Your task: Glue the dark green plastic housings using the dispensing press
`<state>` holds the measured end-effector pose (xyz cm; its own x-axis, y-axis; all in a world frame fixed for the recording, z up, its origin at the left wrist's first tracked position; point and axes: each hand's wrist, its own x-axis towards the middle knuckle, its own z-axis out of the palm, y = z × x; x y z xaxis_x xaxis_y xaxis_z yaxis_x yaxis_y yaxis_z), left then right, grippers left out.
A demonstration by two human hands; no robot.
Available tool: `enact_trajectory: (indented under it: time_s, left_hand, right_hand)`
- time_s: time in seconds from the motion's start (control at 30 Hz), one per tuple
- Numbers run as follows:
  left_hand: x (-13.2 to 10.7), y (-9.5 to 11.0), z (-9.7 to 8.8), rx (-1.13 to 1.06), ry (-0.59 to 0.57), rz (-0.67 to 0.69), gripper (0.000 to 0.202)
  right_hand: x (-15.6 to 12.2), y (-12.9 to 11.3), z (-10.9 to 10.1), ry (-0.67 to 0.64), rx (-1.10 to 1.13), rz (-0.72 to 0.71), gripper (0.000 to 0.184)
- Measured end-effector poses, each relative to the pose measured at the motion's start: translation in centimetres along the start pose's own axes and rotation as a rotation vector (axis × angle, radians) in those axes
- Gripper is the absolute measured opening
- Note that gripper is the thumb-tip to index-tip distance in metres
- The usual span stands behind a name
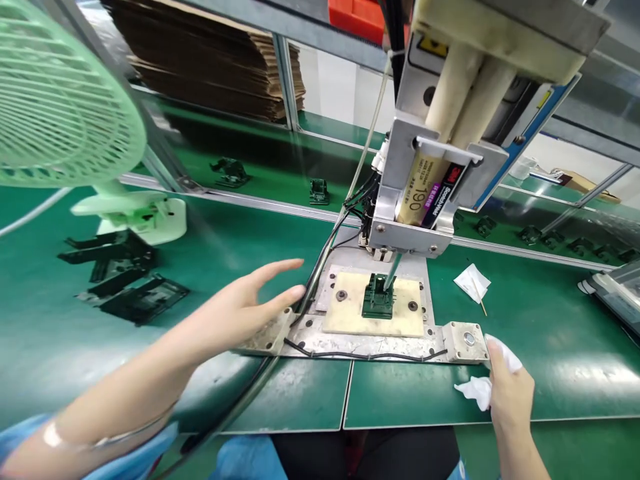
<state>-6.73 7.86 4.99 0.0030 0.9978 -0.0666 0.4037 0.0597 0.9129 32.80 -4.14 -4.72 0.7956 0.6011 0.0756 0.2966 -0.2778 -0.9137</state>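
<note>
My left hand [245,310] stretches out over the left button box [277,333], thumb and fingers apart, holding nothing. A crumpled white cloth [475,390] is gripped in my right hand [511,393], beside the right button box [465,341]. Some of its fingers are hidden. Between my hands, a dark green plastic part [378,297] sits on the cream fixture plate [345,319]. Above it hangs the dispensing machine [415,240], carrying a gold labelled glue cartridge [425,190]. Its thin needle [393,270] reaches down to the part; whether it touches, I cannot tell.
Several dark plastic parts [145,297] lie left, near a green fan [65,107]. More parts [319,191] stand along the strip behind. A white paper with a stick [471,283] lies right of the machine. Black cables [320,267] run down beside the fixture.
</note>
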Motion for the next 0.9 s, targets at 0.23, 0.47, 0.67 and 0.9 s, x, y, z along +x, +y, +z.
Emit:
enact_trajectory:
  time_s: [0.23, 0.47, 0.67, 0.9]
  left_hand:
    - [-2.0, -4.3, -0.8, -0.326, -0.030, -0.331, 0.052]
    - [-2.2, -4.6, 0.4, -0.527, 0.094, -0.332, 0.052]
    - [-2.8, -3.7, 1.1, -0.489, 0.158, -0.281, 0.034]
    - [-2.8, -3.2, 1.6, -0.442, 0.220, -0.267, 0.025]
  right_hand:
    - [0.6, -2.5, 2.2, -0.052, 0.017, 0.156, 0.056]
    - [-0.1, -1.8, 2.2, 0.067, 0.020, 0.013, 0.056]
    - [0.0, -1.7, 2.2, 0.055, 0.097, -0.086, 0.052]
    - [-0.2, -2.6, 2.3, 0.020, 0.210, -0.083, 0.047]
